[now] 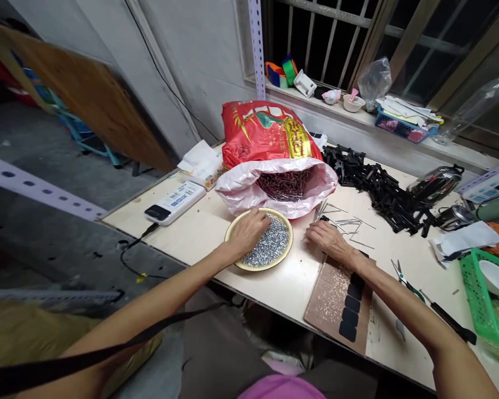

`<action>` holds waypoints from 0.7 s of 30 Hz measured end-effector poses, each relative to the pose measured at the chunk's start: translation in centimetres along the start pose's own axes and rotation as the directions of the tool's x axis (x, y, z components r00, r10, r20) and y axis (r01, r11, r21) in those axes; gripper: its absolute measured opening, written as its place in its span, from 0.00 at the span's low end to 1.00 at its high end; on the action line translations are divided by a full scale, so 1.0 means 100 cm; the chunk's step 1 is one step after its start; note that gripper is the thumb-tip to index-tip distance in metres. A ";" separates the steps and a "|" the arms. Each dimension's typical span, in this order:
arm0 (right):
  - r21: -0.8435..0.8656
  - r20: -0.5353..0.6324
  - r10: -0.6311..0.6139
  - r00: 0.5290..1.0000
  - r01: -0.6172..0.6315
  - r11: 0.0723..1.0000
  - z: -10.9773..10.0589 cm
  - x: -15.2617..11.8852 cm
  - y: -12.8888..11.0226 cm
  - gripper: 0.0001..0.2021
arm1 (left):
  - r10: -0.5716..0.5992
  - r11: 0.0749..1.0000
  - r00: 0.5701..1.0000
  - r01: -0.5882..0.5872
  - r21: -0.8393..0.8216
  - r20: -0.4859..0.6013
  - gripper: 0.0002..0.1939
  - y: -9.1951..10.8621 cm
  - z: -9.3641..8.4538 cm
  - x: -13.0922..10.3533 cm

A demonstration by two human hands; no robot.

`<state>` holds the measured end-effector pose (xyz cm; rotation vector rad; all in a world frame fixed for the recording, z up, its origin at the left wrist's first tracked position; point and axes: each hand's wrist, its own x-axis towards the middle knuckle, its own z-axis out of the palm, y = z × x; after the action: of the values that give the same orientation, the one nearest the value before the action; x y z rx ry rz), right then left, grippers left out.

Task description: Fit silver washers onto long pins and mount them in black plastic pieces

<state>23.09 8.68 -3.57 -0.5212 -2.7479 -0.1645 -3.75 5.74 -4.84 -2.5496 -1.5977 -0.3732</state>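
Note:
My left hand (250, 231) reaches into a round yellow-rimmed bowl (290, 244) of small silvery metal pieces (270, 244). Its fingers bend down at the pieces; whether they grip any is hidden. On the table, my right hand (327, 238) rests at the top of a brown board (326, 299) that bears a row of black rounded squares (350, 317). Its fingers are curled, and what they hold, if anything, is too small to make out. Thin metal rods (351, 223) lie just beyond it. Behind the bowl, a red bag (266, 133) lies open, showing dark thin rods (285, 184).
Black parts (374, 185) are heaped at the back right. Scissors (405, 280), a black-handled tool (453, 324) and a green basket (478, 305) are on the right. A white power bank (177, 202) with a cable and a tissue pack (203, 166) sit at the left.

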 end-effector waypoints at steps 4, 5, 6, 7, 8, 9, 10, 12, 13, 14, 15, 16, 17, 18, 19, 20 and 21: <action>0.226 -0.274 0.244 0.930 -0.184 0.957 -0.018 0.018 -0.016 0.12 | 0.088 0.996 0.994 -0.090 0.024 0.058 0.16 0.001 -0.001 0.001; 0.281 -0.307 0.325 0.895 -0.241 0.929 -0.022 0.023 -0.022 0.11 | 0.091 0.996 0.994 -0.092 0.020 0.059 0.16 0.001 -0.001 0.001; 0.333 -0.324 0.399 0.858 -0.291 0.897 -0.026 0.029 -0.028 0.11 | 0.081 0.997 0.995 -0.081 0.006 0.052 0.15 0.001 0.000 0.001; 0.381 -0.324 0.460 0.827 -0.331 0.863 -0.029 0.034 -0.034 0.10 | 0.058 0.998 0.998 -0.057 -0.021 0.038 0.14 0.001 0.000 0.000; 0.424 -0.305 0.509 0.805 -0.364 0.829 -0.031 0.038 -0.039 0.10 | 0.027 0.998 0.999 -0.026 -0.061 0.021 0.13 0.000 -0.001 0.000; 0.463 -0.273 0.547 0.791 -0.390 0.796 -0.032 0.041 -0.044 0.10 | -0.011 0.993 1.000 0.011 -0.118 0.002 0.11 -0.001 -0.002 0.000; 0.497 -0.234 0.573 0.786 -0.409 0.765 -0.032 0.044 -0.049 0.11 | -0.055 0.980 0.998 0.051 -0.193 -0.017 0.10 -0.001 -0.003 0.000; 0.546 -0.152 0.596 0.789 -0.435 0.716 -0.030 0.049 -0.058 0.13 | -0.165 0.908 0.986 0.136 -0.396 -0.039 0.07 -0.001 -0.009 -0.001; 0.561 -0.115 0.596 0.795 -0.443 0.699 -0.029 0.050 -0.062 0.14 | -0.234 0.841 0.971 0.182 -0.510 -0.038 0.06 0.000 -0.013 -0.003; 0.571 -0.083 0.590 0.803 -0.447 0.689 -0.027 0.052 -0.066 0.15 | -0.305 0.755 0.952 0.224 -0.617 -0.027 0.06 0.002 -0.017 -0.005; 0.575 -0.053 0.580 0.813 -0.450 0.683 -0.025 0.054 -0.070 0.16 | -0.371 0.659 0.929 0.256 -0.707 -0.008 0.07 0.005 -0.022 -0.007; 0.576 -0.025 0.571 0.821 -0.455 0.679 -0.023 0.055 -0.074 0.17 | -0.428 0.564 0.904 0.278 -0.778 0.013 0.07 0.008 -0.027 -0.010; 0.575 -0.004 0.563 0.826 -0.459 0.677 -0.021 0.058 -0.077 0.19 | -0.472 0.480 0.881 0.288 -0.829 0.034 0.09 0.012 -0.031 -0.012; 0.573 0.011 0.558 0.830 -0.463 0.676 -0.019 0.060 -0.080 0.20 | -0.503 0.412 0.863 0.289 -0.864 0.049 0.09 0.016 -0.035 -0.014; 0.572 0.021 0.555 0.832 -0.465 0.676 -0.018 0.062 -0.082 0.21 | -0.525 0.361 0.849 0.284 -0.888 0.059 0.10 0.020 -0.039 -0.017; 0.571 0.028 0.553 0.833 -0.467 0.675 -0.018 0.064 -0.083 0.21 | -0.541 0.324 0.838 0.277 -0.905 0.062 0.10 0.023 -0.042 -0.018; 0.571 0.032 0.552 0.833 -0.469 0.674 -0.018 0.066 -0.085 0.22 | -0.555 0.300 0.830 0.267 -0.916 0.060 0.10 0.027 -0.044 -0.020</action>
<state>14.72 2.73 -0.03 -1.0237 -2.2248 0.6995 -2.83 1.90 -1.03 -2.2697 -2.3469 -2.1080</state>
